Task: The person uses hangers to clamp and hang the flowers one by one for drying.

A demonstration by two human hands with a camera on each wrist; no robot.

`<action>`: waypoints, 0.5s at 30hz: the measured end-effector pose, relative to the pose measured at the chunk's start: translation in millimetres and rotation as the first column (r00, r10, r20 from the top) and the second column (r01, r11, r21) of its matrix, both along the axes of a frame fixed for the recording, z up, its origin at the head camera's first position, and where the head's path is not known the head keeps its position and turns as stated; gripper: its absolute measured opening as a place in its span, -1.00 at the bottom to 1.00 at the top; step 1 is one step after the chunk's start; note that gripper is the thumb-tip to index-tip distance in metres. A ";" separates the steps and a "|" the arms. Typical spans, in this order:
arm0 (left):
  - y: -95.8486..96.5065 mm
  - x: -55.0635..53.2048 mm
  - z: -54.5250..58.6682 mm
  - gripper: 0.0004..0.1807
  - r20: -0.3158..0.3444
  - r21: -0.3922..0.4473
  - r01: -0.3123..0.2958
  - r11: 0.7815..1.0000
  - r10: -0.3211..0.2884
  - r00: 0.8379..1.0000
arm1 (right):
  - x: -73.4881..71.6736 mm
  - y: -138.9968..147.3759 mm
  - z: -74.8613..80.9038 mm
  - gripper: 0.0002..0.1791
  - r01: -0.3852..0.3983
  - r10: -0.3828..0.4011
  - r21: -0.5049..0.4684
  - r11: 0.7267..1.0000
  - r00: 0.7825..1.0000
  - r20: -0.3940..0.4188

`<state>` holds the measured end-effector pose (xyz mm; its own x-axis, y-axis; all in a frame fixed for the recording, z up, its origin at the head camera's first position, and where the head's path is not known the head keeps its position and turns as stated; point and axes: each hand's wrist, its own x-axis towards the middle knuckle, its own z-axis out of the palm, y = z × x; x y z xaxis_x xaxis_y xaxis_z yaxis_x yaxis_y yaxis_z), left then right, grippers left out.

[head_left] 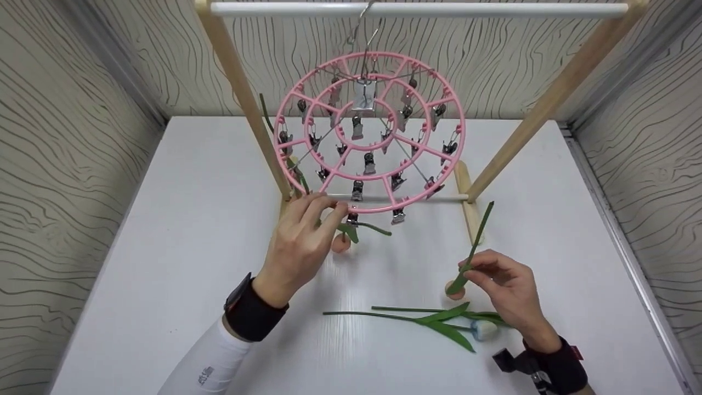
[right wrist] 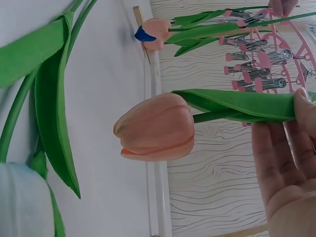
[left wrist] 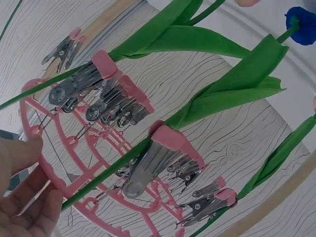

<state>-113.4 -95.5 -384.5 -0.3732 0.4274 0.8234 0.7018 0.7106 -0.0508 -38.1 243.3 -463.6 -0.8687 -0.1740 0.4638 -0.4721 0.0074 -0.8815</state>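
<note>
My left hand [head_left: 300, 236] grips the near left rim of a round pink clip hanger [head_left: 378, 209], thumb on one side and fingers on the other. Metal clips with pink tips dangle from its rings. Several artificial tulips hang bloom-down from the clips near this hand, among them a blue one [left wrist: 301, 27] and a peach one [head_left: 340, 243]. Over the table at the right, my right hand [head_left: 510, 288] pinches another peach tulip [right wrist: 158, 127] between thumb and fingers at its leaf and stem. Its bloom points downward and its stem slants up.
A rack with wooden posts [head_left: 521, 120] and a white top bar [head_left: 466, 9] carries the hanger by a metal hook. On the white table [head_left: 192, 307], a white-and-blue tulip [head_left: 485, 330] lies alongside another green stem [head_left: 406, 309], below the right hand. Patterned panels enclose the table.
</note>
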 end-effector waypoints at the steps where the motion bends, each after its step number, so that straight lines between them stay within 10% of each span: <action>1: -2.2 -0.6 -0.1 -0.75 -0.003 -0.005 -0.005 1.000 0.005 1.000 | 0.1 -2.9 0.7 -0.70 0.000 0.000 -0.001 1.000 1.000 -0.001; 15: -30.3 -16.2 -0.4 -0.84 0.062 0.041 0.089 0.995 -0.091 0.994 | -1.0 -17.1 0.1 -0.67 0.014 -0.014 -0.022 1.000 1.000 -0.010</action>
